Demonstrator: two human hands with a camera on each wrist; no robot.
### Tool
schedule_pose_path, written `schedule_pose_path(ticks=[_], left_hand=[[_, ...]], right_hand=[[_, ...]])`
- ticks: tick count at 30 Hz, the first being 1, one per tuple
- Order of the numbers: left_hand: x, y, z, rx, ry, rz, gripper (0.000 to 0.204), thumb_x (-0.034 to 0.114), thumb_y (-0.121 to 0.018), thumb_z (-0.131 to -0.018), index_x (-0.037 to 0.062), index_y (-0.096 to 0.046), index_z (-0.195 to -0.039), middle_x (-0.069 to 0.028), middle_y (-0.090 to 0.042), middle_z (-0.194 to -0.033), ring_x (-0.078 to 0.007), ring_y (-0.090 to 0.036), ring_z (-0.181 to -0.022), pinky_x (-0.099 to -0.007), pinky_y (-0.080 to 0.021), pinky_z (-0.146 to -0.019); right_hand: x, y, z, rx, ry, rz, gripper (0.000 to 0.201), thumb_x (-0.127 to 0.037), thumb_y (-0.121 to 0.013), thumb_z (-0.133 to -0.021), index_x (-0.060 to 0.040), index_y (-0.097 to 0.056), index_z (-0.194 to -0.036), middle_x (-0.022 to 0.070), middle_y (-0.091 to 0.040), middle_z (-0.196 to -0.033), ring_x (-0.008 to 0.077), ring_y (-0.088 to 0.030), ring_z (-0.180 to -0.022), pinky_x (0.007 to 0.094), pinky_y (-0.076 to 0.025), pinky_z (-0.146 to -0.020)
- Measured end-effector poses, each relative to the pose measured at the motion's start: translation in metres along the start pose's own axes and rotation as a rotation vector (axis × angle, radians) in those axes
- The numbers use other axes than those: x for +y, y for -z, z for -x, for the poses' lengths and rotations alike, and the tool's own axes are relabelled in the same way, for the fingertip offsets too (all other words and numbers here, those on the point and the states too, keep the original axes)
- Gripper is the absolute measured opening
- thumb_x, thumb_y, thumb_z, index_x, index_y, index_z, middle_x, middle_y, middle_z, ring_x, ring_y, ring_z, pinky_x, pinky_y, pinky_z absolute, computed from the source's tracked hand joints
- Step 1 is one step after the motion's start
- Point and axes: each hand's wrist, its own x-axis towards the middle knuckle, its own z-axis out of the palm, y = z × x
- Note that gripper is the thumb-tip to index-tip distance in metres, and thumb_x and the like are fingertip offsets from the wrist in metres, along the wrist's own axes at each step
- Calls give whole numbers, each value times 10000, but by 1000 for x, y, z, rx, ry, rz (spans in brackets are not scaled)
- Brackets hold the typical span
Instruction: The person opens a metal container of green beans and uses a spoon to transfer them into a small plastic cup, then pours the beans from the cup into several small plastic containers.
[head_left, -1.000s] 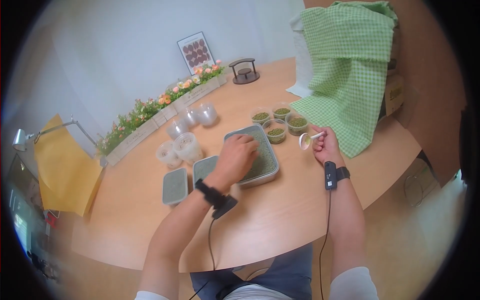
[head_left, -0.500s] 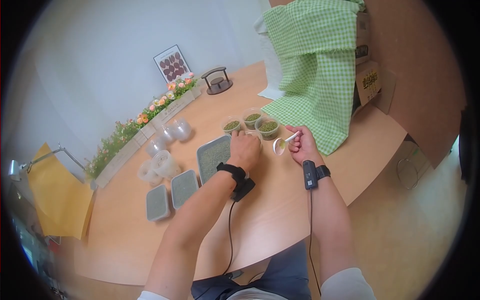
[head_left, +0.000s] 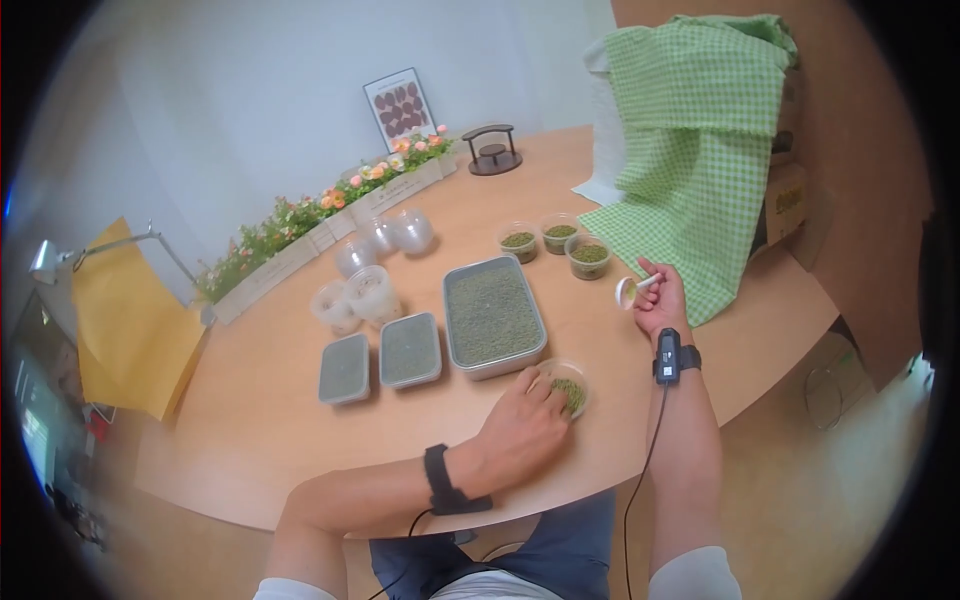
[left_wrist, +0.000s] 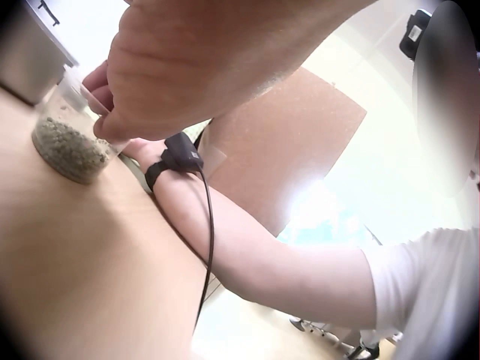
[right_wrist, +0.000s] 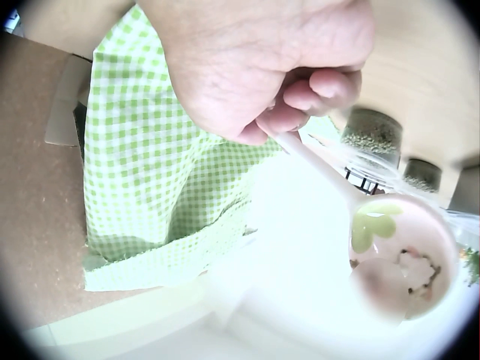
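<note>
The left hand [head_left: 523,425] grips the rim of a clear round cup [head_left: 570,392] holding green granules, at the table's near side. In the left wrist view the fingers pinch that cup [left_wrist: 71,150] at its upper edge, and it stands upright. Curled around a spoon's handle, the right hand [head_left: 661,300] holds the white spoon [head_left: 627,292] above the table, right of the cups. The right wrist view shows a green pattern and a few dark specks in the spoon's bowl [right_wrist: 403,255]. Three similar cups [head_left: 588,256] stand behind the large tray of granules [head_left: 493,312].
Two smaller filled boxes [head_left: 410,349] sit left of the large tray. Empty-looking clear cups [head_left: 374,294] stand behind them, near a flower planter [head_left: 330,222]. A green checked cloth [head_left: 690,150] drapes over boxes at the right. A dark wooden stand [head_left: 492,156] is at the back.
The left hand has moved from the large tray to the cup beside the other cups, then brought that cup toward the near side. The right hand still holds the spoon.
</note>
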Motion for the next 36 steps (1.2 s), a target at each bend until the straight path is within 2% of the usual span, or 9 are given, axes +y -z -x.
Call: schedule_pose_path(ticks=[9,11,14,17,20,22,25,35,36], left_hand=[[-13,39,106,-58,238,48,63,117,-588,-782,86,-641,-794,-57,-579,-848,-232,-590,-958,-451,-391,-1077],[-17,38,123,-107,280,61,94,149,-619,-834,80,-662,-880,-69,-597,-901,-241,-589,-1012,-464,-383,-1081],[-20,50,141,80,411,282,232,256,-671,-886,63,-677,-1014,-95,-611,-968,-267,-583,-1075,-480,-382,-1075],[-52,59,166,211,534,247,411,378,-704,-901,56,-653,-1151,-119,-625,-1055,-299,-576,-1100,-485,-382,-1072],[-107,47,191,198,709,249,442,362,-732,-866,57,-650,-1174,-130,-641,-1119,-304,-574,-1092,-491,-386,-1065],[-132,45,203,27,842,338,574,436,-699,-899,49,-602,-1312,-206,-589,-1335,-359,-540,-1239,-501,-367,-1093],[-145,15,222,-10,935,182,620,450,-692,-904,39,-592,-1358,-260,-516,-1436,-396,-457,-1368,-490,-358,-1122],[-148,-7,234,-17,895,333,649,490,-682,-903,11,-606,-1334,-283,-498,-1438,-456,-401,-1395,-467,-350,-1163],[-148,-9,234,1,868,300,631,487,-664,-917,10,-611,-1327,-283,-507,-1425,-460,-406,-1389,-470,-354,-1158]], right_hand=[[5,-7,2,-22,-12,113,264,-236,-568,-952,-27,-655,-1088,-81,-379,-534,58,-327,-398,215,-267,-337],[6,-14,7,-41,-10,88,253,-233,-562,-964,-26,-654,-1076,-77,-394,-528,57,-341,-392,212,-267,-320],[10,-24,10,-162,2,172,240,-230,-551,-984,-24,-653,-1054,-63,-430,-532,58,-365,-395,210,-272,-313],[18,-54,21,-250,11,226,252,-241,-538,-1006,-20,-657,-1034,-48,-464,-537,61,-387,-398,210,-285,-313],[41,-111,45,-342,-47,197,270,-254,-526,-1029,-22,-662,-1008,-38,-492,-552,63,-406,-402,214,-301,-312],[55,-132,50,-420,-88,154,279,-252,-517,-1044,-27,-671,-988,-27,-506,-561,65,-417,-413,217,-316,-320],[93,-180,73,-480,-79,119,289,-259,-517,-1044,-28,-675,-973,-22,-508,-563,69,-421,-417,222,-320,-325],[139,-223,86,-427,-19,130,240,-261,-543,-1032,-131,-586,-834,-69,-417,-561,40,-357,-407,200,-271,-315],[142,-220,80,-451,-47,80,283,-253,-528,-1031,-89,-632,-825,-55,-444,-544,63,-369,-410,225,-278,-320]])
